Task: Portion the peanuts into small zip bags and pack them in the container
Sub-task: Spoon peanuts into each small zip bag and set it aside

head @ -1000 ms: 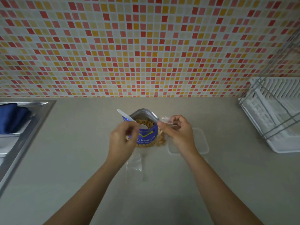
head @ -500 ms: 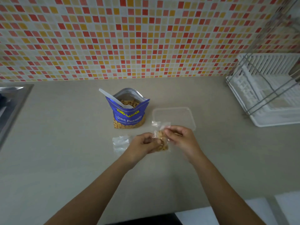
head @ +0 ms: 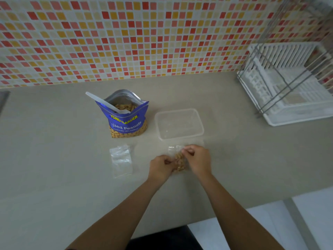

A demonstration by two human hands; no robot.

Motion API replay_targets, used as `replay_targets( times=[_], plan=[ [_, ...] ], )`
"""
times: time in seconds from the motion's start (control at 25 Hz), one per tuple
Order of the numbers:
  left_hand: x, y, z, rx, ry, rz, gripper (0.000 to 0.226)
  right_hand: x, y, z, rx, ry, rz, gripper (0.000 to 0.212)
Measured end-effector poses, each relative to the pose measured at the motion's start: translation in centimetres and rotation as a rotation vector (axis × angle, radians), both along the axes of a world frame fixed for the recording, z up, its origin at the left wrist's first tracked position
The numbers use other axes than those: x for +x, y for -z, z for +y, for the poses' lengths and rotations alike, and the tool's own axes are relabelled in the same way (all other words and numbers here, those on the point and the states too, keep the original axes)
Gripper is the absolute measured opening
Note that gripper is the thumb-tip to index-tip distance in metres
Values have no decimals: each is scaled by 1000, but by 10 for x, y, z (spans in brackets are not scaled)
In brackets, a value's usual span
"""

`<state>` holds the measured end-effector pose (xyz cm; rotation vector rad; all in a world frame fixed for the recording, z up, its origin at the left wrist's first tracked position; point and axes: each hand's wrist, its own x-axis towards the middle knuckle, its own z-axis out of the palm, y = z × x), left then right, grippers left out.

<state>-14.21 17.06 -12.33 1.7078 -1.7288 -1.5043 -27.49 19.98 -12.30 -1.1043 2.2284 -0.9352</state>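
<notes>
I have both hands low over the counter [head: 54, 177], pinching one small zip bag [head: 178, 159] between them; left hand [head: 161, 167] clenched on its left edge, right hand [head: 197, 158] clenched on the top right edge; the bag holds a clump of peanuts and sits just in front of the clear container [head: 198, 130]; can't tell if the zip is sealed, fingers cover it. Container is open on the counter, nothing visible inside. Blue peanut pouch [head: 126, 121] stands upright to the left of the container, mouth open, peanuts showing; white spoon [head: 106, 103] rests in it, handle sticking out to the upper left. Empty zip bag [head: 121, 160] lies flat on the counter, left of my left hand, in front of the pouch; not touching either. White dish rack [head: 292, 87] at far right against the tiled wall [head: 126, 37].
</notes>
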Motion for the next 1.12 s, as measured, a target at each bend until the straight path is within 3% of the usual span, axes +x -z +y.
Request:
replay_targets(
  times=[0.2, 0.36, 0.48, 0.6, 0.8, 1.12],
  plan=[
    [-3, -5, -4, -129, 72, -144, 18, 1, 3, -6, 67, 3, 142, 11],
    [28, -13, -11, -273, 34, -110, 20, 13, -8, -3, -11, 13, 200, 18],
    [73, -9, -27, -420, 57, -123, 7, 51, -7, -6, -66, -214, 215, 16],
    [117, 2, -44, -546, 48, -210, 14, 95, 4, -19, -40, -409, 162, 19],
    [150, 17, -62, -660, 104, -403, 35, 139, 17, -38, 60, -486, 94, 42],
    [155, 16, -66, -741, 133, -446, 25, 145, 24, -45, 142, -481, 71, 51]
  ],
)
